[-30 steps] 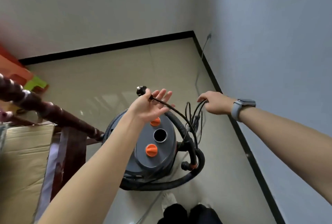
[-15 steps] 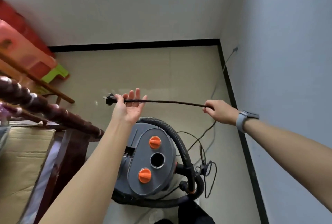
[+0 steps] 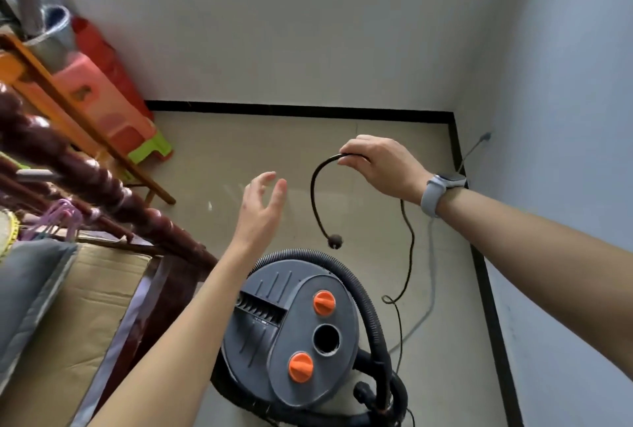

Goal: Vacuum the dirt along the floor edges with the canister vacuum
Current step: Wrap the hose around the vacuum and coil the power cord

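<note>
cord [image 3: 313, 186], thin black arc, round plug [image 3: 335, 241]

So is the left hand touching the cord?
Apart. The head view shows the left hand open with bare floor between it and the cord, which the right hand pinches.

I see a home storage corner: stacked plastic stools [image 3: 102, 97] against a white wall, turned wooden furniture [image 3: 102, 183], a cardboard box [image 3: 85, 306], tiled floor [image 3: 308, 138] with black skirting [image 3: 308, 109].
</note>
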The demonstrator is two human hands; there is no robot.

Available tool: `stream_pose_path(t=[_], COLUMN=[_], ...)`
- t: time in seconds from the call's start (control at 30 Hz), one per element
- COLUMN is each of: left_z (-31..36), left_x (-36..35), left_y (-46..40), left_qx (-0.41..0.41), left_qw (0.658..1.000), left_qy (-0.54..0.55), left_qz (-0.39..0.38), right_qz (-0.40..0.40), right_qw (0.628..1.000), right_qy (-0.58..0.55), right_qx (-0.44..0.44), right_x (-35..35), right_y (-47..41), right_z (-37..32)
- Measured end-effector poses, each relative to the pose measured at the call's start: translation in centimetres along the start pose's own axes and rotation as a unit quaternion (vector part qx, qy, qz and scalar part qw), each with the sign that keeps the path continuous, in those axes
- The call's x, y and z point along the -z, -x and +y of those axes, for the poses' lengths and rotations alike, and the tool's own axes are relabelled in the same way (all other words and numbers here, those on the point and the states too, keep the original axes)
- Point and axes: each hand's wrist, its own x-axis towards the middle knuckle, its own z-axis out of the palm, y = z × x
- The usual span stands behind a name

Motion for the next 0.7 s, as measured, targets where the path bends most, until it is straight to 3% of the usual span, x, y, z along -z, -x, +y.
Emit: stream_pose_path(t=[0.07,0.13,0.3,0.43,0.5,0.6,0.7], left_z=[1.5,1.6,-0.5,-0.7,-0.4,-0.2,-0.1], left_x=[-0.5,-0.8,-2.1,-3.0,-2.8,-1.9,0.0], left_y=[-0.4,-0.7,-1.4,-1.4,-1.2,-1.8,-2.9], left_qx=[-0.087,-0.108,-0.187,-0.23,-0.21,-0.099,-0.034], left_qw=[0.989,0.98,0.967,0.965,0.974,0.986,0.968], left_qy=[-0.024,-0.052,-0.139,-0.106,-0.091,-0.039,-0.001], left_qz=[-0.114,-0.16,-0.098,-0.073,-0.01,0.132,0.249], right_qz=[0.013,0.022,-0.046,-0.064,-0.089,-0.112,-0.105], right_qw=[0.998,0.992,0.981,0.98,0.976,0.963,0.954], right_qy=[-0.059,-0.121,-0.175,-0.155,-0.148,-0.138,-0.085], right_qx=[0.004,-0.021,-0.073,-0.104,-0.131,-0.2,-0.27], right_x=[-0.4,-0.5,-1.2,-1.7,-1.9,-2.3,-2.0], right_y=[-0.6,-0.7,1.7,3.9,5.4,8.6,12.5], right_z=[-1.8,-2.5,-2.7,-1.5,-0.3,2.4,6.2])
